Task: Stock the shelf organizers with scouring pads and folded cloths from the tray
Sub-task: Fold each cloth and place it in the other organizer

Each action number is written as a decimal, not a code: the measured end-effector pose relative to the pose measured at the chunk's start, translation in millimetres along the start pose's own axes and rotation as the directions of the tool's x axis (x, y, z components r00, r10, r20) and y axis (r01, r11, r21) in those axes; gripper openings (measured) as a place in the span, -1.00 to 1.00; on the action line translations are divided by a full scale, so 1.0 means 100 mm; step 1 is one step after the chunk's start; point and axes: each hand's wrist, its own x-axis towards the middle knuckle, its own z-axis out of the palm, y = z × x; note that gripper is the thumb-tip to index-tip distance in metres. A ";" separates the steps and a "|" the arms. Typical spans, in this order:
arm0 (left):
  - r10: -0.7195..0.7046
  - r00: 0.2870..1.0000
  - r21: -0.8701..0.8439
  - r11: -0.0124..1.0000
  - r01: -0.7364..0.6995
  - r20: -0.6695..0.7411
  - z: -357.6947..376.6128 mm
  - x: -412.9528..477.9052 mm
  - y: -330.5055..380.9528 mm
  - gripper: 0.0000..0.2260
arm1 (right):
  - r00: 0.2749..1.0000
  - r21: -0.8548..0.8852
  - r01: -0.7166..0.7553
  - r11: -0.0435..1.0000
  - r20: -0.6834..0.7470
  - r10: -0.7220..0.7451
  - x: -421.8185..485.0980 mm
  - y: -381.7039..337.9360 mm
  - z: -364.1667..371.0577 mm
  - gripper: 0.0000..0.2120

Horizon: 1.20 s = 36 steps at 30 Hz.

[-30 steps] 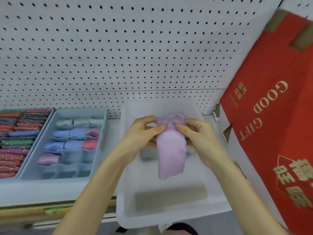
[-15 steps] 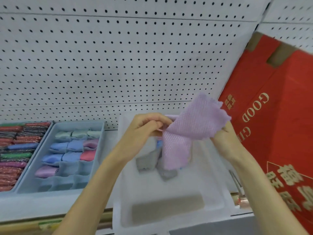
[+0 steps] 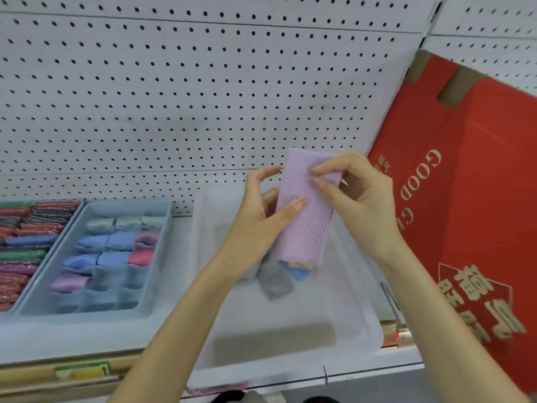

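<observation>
Nearest the viewer, a translucent white plastic tray [image 3: 305, 312] sits at the front of a pale shelf [image 3: 72, 341]. A few folded cloths lie at its back end: soft grey ones [image 3: 274, 282] and a blue one [image 3: 299, 272].

Above the tray, two bare hands hold up a lilac cloth [image 3: 305, 225] with a raised, waffle-like weave, folded into a long upright strip. The left hand [image 3: 261, 225] has a grip on its middle, thumb pressed across the front. The right hand [image 3: 360, 193] pinches the top edge between thumb and fingertips.

This looks like the folding step, with the cloth not yet stocked. Next it probably needs another fold to make it compact, then a carry leftward.

To the left on the shelf sits a grey-blue organizer [image 3: 166, 245] divided into small cells. The back rows hold plump rolled cloths in mint, blue, pink and lilac. The front cells look empty. Further left, glittery scouring pads [image 3: 26, 228] are packed in rows.

Behind everything is white pegboard [image 3: 203, 97]. A red carton [image 3: 470, 199] with gold lettering leans at the right.
</observation>
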 end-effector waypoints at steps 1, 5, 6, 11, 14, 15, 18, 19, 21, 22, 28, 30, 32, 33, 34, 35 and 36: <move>-0.040 0.999 -0.017 0.999 0.040 0.007 0.04 -0.04 -0.03 -0.63 | 1.000 0.000 -0.004 1.000 -0.022 0.004 -0.02 0.01 0.01 -0.79; -0.132 0.991 -0.007 0.991 0.131 -0.035 0.17 -0.15 -0.20 -0.74 | 0.998 0.022 -0.053 0.998 -0.035 0.054 -0.15 0.11 0.05 -0.77; -0.148 0.988 0.009 0.989 0.149 -0.053 0.18 -0.16 -0.24 -0.75 | 0.997 0.062 -0.078 0.995 -0.025 0.080 -0.18 0.14 0.04 -0.77; -0.235 0.961 0.021 0.970 0.241 -0.144 0.17 -0.27 -0.39 -0.83 | 0.944 0.158 -0.325 0.933 0.119 0.309 -0.34 0.26 -0.05 -0.61; -0.193 0.946 0.011 0.979 0.203 -0.261 0.18 -0.32 -0.46 -0.89 | 0.853 0.152 -0.489 0.859 0.289 0.435 -0.51 0.32 -0.09 -0.36; -0.177 0.941 0.015 0.982 0.189 -0.289 0.19 -0.34 -0.48 -0.90 | 0.831 0.150 -0.509 0.847 0.340 0.439 -0.57 0.35 -0.10 -0.31; -0.140 0.926 0.051 0.984 0.169 -0.351 0.22 -0.38 -0.55 -0.85 | 0.785 0.219 -0.545 0.809 0.471 0.402 -0.72 0.41 -0.10 -0.42; -0.124 0.918 0.061 0.986 0.158 -0.376 0.22 -0.40 -0.59 -0.81 | 0.780 0.241 -0.555 0.796 0.483 0.398 -0.73 0.42 -0.08 -0.51; -0.047 0.897 0.153 0.980 0.127 -0.440 0.19 -0.44 -0.67 -0.70 | 0.785 0.278 -0.573 0.771 0.457 0.418 -0.75 0.45 -0.05 -0.62; -0.006 0.888 0.211 0.971 0.116 -0.459 0.17 -0.48 -0.69 -0.67 | 0.790 0.289 -0.577 0.764 0.437 0.431 -0.76 0.45 -0.03 -0.64; 0.007 0.933 0.191 0.979 0.066 -0.359 0.09 -0.71 -0.70 -0.76 | 0.799 0.226 -0.544 0.808 0.433 0.417 -0.81 0.49 0.04 -0.57; -0.025 0.933 0.213 0.971 0.109 -0.359 0.09 -0.75 -0.69 -0.64 | 0.793 0.174 -0.521 0.835 0.460 0.399 -0.80 0.50 0.06 -0.54; -0.013 0.924 0.304 0.942 0.140 -0.383 0.07 -0.77 -0.70 -0.54 | 0.806 0.106 -0.462 0.880 0.465 0.367 -0.79 0.52 0.09 -0.56; 0.016 0.919 0.374 0.916 0.145 -0.395 0.05 -0.79 -0.72 -0.53 | 0.816 0.073 -0.425 0.902 0.462 0.348 -0.78 0.54 0.10 -0.57; 0.059 0.914 0.458 0.877 0.145 -0.402 0.02 -0.80 -0.73 -0.54 | 0.826 0.039 -0.387 0.921 0.458 0.328 -0.77 0.55 0.12 -0.58; 0.107 0.911 0.552 0.821 0.145 -0.399 0.00 -0.82 -0.73 -0.57 | 0.836 0.007 -0.346 0.938 0.455 0.305 -0.77 0.56 0.13 -0.60; 0.143 0.910 0.635 0.757 0.152 -0.388 -0.02 -0.83 -0.74 -0.62 | 0.845 -0.022 -0.304 0.952 0.455 0.281 -0.77 0.57 0.15 -0.60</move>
